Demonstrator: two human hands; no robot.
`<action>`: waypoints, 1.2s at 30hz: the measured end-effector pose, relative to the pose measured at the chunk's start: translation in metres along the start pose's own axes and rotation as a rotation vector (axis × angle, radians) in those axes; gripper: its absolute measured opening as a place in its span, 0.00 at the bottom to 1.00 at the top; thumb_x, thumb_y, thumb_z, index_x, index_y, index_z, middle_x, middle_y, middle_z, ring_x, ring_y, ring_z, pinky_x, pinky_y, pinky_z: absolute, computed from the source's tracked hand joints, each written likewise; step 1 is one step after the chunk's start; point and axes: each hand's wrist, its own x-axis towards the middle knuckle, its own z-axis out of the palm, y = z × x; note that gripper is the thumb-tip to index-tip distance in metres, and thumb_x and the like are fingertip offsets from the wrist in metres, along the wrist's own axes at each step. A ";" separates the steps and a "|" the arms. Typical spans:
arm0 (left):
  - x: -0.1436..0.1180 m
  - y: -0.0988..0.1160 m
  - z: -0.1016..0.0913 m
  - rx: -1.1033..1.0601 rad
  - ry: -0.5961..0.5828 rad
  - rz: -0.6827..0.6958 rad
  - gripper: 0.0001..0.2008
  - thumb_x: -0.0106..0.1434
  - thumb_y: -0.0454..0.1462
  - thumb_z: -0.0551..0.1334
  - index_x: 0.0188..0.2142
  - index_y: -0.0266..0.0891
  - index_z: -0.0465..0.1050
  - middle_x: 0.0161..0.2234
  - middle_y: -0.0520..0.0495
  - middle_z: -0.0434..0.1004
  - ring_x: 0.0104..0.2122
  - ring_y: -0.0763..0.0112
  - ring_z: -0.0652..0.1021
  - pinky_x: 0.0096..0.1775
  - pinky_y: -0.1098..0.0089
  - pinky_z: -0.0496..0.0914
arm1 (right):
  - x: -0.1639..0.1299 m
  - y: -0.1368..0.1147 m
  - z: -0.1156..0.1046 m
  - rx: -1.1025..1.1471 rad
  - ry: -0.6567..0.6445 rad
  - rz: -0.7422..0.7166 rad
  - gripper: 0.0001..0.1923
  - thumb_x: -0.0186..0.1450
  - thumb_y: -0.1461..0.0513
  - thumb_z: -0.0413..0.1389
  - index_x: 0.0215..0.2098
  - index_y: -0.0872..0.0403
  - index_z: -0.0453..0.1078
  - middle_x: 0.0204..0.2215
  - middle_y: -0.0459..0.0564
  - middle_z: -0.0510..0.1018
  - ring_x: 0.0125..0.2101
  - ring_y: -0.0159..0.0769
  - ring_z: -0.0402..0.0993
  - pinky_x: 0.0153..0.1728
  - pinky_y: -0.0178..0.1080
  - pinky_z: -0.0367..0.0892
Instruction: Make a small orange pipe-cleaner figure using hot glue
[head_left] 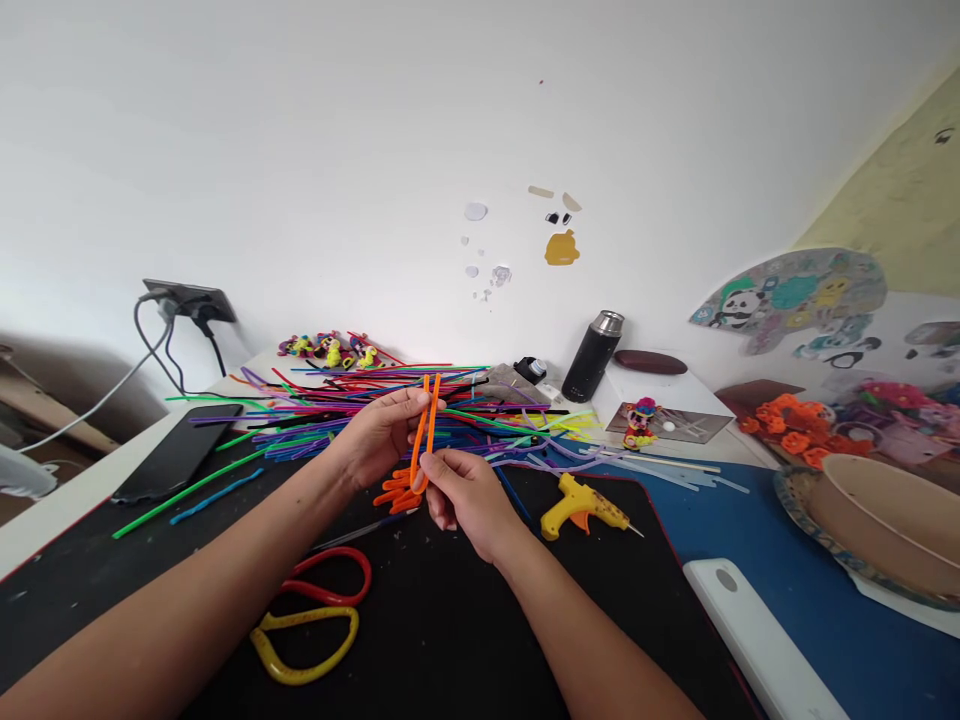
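Both hands meet over the black mat on the table (450, 640). The left hand (375, 435) pinches the upper part of an orange pipe cleaner (425, 432) bent into a narrow loop, while the right hand (469, 500) grips its lower end between thumb and fingers (439, 470). A few short orange pieces (397, 495) lie just beneath the loop. Behind the hands spreads a pile of pipe cleaners (390, 405) in many colours. Red and yellow scissors (315, 615) lie near the left forearm, a yellow glue gun (581, 505) rests to the right, and a dark phone (180, 450) sits at the left edge.
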 end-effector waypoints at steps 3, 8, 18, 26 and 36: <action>0.000 0.002 -0.001 -0.021 -0.032 0.007 0.12 0.51 0.35 0.81 0.29 0.34 0.81 0.28 0.46 0.82 0.20 0.79 0.70 0.20 0.78 0.66 | 0.000 0.000 0.001 -0.002 -0.001 0.012 0.27 0.64 0.39 0.65 0.31 0.54 0.73 0.15 0.37 0.67 0.13 0.25 0.60 0.16 0.32 0.46; 0.000 0.003 -0.004 -0.049 -0.081 0.021 0.15 0.50 0.37 0.82 0.28 0.33 0.80 0.22 0.51 0.75 0.18 0.81 0.67 0.19 0.80 0.63 | -0.001 0.000 0.002 0.013 -0.015 0.033 0.27 0.64 0.39 0.66 0.32 0.54 0.74 0.15 0.38 0.68 0.13 0.25 0.60 0.16 0.32 0.46; -0.004 0.006 0.000 0.017 -0.098 0.081 0.16 0.49 0.36 0.82 0.28 0.34 0.78 0.29 0.45 0.84 0.20 0.80 0.68 0.21 0.78 0.63 | 0.000 0.004 0.002 0.028 -0.014 0.052 0.28 0.63 0.39 0.66 0.30 0.54 0.73 0.14 0.38 0.67 0.13 0.25 0.60 0.16 0.33 0.47; 0.000 0.006 -0.003 -0.032 -0.063 0.124 0.18 0.47 0.33 0.83 0.32 0.34 0.79 0.30 0.46 0.85 0.19 0.81 0.70 0.20 0.80 0.63 | 0.000 0.004 0.002 0.062 0.012 0.062 0.28 0.62 0.39 0.67 0.29 0.54 0.73 0.14 0.37 0.66 0.13 0.24 0.57 0.16 0.32 0.46; -0.002 0.010 -0.001 0.044 -0.027 0.152 0.16 0.46 0.35 0.83 0.33 0.33 0.85 0.30 0.44 0.85 0.21 0.79 0.72 0.22 0.78 0.67 | 0.004 0.009 0.001 0.017 0.110 0.068 0.29 0.61 0.37 0.66 0.30 0.53 0.70 0.14 0.37 0.66 0.13 0.25 0.58 0.15 0.32 0.47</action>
